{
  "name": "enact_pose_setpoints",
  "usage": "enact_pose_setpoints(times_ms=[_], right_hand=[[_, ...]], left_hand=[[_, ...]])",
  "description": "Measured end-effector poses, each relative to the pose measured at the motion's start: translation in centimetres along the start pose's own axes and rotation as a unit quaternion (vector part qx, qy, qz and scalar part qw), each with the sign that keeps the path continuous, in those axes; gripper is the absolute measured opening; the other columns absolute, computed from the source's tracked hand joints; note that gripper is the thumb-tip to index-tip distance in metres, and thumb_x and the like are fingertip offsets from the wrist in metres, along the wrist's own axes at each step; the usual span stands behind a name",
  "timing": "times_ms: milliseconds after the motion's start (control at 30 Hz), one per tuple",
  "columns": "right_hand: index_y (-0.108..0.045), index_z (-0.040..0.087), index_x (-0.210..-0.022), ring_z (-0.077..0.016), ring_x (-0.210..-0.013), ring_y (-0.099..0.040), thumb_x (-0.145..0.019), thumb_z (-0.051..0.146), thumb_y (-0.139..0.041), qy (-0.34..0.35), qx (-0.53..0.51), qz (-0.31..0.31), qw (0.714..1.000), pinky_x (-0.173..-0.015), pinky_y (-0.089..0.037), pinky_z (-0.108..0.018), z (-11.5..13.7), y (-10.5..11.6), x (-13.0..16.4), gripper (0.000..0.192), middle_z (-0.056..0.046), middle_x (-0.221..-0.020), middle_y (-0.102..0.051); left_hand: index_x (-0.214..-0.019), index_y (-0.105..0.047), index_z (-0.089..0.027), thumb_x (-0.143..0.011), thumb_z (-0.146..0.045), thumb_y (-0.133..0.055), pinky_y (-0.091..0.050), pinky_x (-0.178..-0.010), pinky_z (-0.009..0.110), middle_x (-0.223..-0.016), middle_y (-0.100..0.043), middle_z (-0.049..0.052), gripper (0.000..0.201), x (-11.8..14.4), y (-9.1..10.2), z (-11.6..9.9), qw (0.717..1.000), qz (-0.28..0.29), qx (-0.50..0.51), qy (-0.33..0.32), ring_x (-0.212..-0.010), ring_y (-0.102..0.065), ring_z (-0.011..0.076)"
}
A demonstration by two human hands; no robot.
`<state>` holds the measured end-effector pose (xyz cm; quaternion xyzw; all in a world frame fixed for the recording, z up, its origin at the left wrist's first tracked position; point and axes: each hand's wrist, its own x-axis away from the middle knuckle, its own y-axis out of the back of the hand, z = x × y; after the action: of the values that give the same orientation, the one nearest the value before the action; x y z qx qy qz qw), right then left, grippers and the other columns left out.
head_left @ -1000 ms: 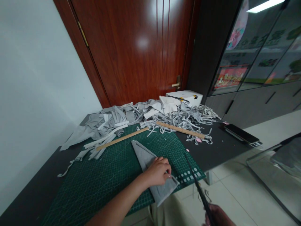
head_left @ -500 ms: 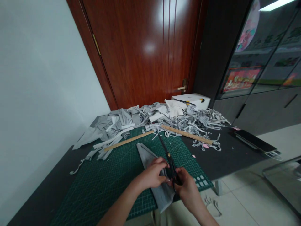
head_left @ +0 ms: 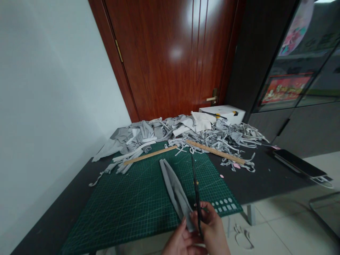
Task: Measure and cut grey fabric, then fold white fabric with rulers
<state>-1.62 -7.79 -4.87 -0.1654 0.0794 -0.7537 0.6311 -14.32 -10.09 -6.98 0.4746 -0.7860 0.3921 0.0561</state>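
A folded piece of grey fabric (head_left: pixel 174 187) lies lengthwise on the green cutting mat (head_left: pixel 127 205), its far end flat and its near end lifted at the mat's front edge. My left hand (head_left: pixel 183 241) pinches that near end between thumb and fingers. Black scissors (head_left: pixel 197 193) are in my right hand (head_left: pixel 214 226), blades together and pointing away from me, just right of the fabric. Some of my right fingers come close to the fabric's near end; whether they touch it I cannot tell. The scissor handles are partly covered by my hand.
Grey and white fabric scraps (head_left: pixel 183 127) are heaped along the back. Two wooden strips (head_left: pixel 151 155) lie in front of them. A white box (head_left: pixel 231 112) stands behind; a black flat device (head_left: pixel 299 163) rests at the right on the dark table (head_left: pixel 255 187). Scraps (head_left: pixel 244 235) lie on the floor.
My left hand has moved from the fabric's middle down to its near end. My right hand and the scissors have come nearer to me. The fabric now looks narrower and folded in. The view has shifted slightly.
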Motion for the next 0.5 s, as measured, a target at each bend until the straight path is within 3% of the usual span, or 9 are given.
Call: enact_pose_setpoints(times_ms=[100, 233, 300, 367, 400, 500], right_hand=[[-0.052, 0.022, -0.077, -0.0111, -0.044, -0.048, -0.053, 0.042, -0.080, 0.006, 0.007, 0.010, 1.000, -0.042, -0.038, -0.021, 1.4, -0.1, -0.6, 0.042, 0.004, -0.055, -0.058], [-0.048, 0.023, -0.077, -0.0093, -0.042, -0.043, -0.052, 0.040, -0.081, 0.015, -0.002, 0.066, 0.998, -0.039, -0.040, -0.022, 4.5, -1.6, -3.1, 0.044, 0.007, -0.055, -0.055], [-0.047, 0.024, -0.077, -0.0092, -0.043, -0.044, -0.050, 0.038, -0.081, 0.025, -0.019, 0.097, 0.995, -0.040, -0.043, -0.023, 5.7, -3.2, -4.9, 0.045, 0.008, -0.055, -0.054], [-0.045, 0.024, -0.076, -0.0096, -0.044, -0.046, -0.050, 0.035, -0.080, 0.034, -0.040, 0.119, 0.992, -0.042, -0.044, -0.023, 6.4, -5.2, -7.0, 0.045, 0.009, -0.055, -0.054], [-0.045, 0.024, -0.076, -0.0099, -0.044, -0.047, -0.050, 0.035, -0.079, 0.036, -0.046, 0.125, 0.990, -0.042, -0.044, -0.023, 6.4, -6.3, -8.1, 0.045, 0.009, -0.055, -0.054], [-0.043, 0.024, -0.075, -0.0104, -0.045, -0.048, -0.051, 0.036, -0.076, 0.043, -0.056, 0.133, 0.989, -0.043, -0.043, -0.023, 5.8, -9.3, -10.9, 0.042, 0.009, -0.056, -0.053]], left_hand=[[-0.099, -0.069, -0.013, -0.056, -0.082, -0.063, -0.047, -0.080, 0.031, -0.102, -0.067, 0.012, 0.081, 0.1, -1.3, -1.5, 0.997, 0.009, 0.082, 0.005, -0.094, -0.064, 0.0240], [-0.092, -0.069, -0.007, -0.075, -0.076, -0.050, -0.049, -0.072, 0.032, -0.088, -0.069, 0.014, 0.073, 1.6, -0.9, -5.7, 0.999, -0.036, 0.011, -0.006, -0.076, -0.067, 0.0214], [-0.081, -0.067, -0.008, -0.082, -0.065, -0.053, -0.049, -0.068, 0.032, -0.081, -0.070, 0.013, 0.058, 1.3, 0.2, -8.7, 0.993, -0.097, -0.060, -0.040, -0.070, -0.067, 0.0213], [-0.072, -0.062, -0.010, -0.087, -0.057, -0.052, -0.050, -0.066, 0.033, -0.073, -0.068, 0.010, 0.050, 0.0, 1.4, -11.5, 0.980, -0.180, -0.062, -0.062, -0.065, -0.066, 0.0215], [-0.075, -0.062, -0.010, -0.089, -0.053, -0.050, -0.051, -0.067, 0.033, -0.072, -0.068, 0.010, 0.047, -1.1, 2.0, -12.7, 0.980, -0.185, -0.037, -0.060, -0.066, -0.067, 0.0215], [-0.081, -0.062, -0.012, -0.091, -0.039, -0.052, -0.052, -0.068, 0.033, -0.069, -0.068, 0.007, 0.031, -4.6, 3.0, -15.2, 0.985, -0.096, 0.112, -0.086, -0.060, -0.065, 0.0182]])
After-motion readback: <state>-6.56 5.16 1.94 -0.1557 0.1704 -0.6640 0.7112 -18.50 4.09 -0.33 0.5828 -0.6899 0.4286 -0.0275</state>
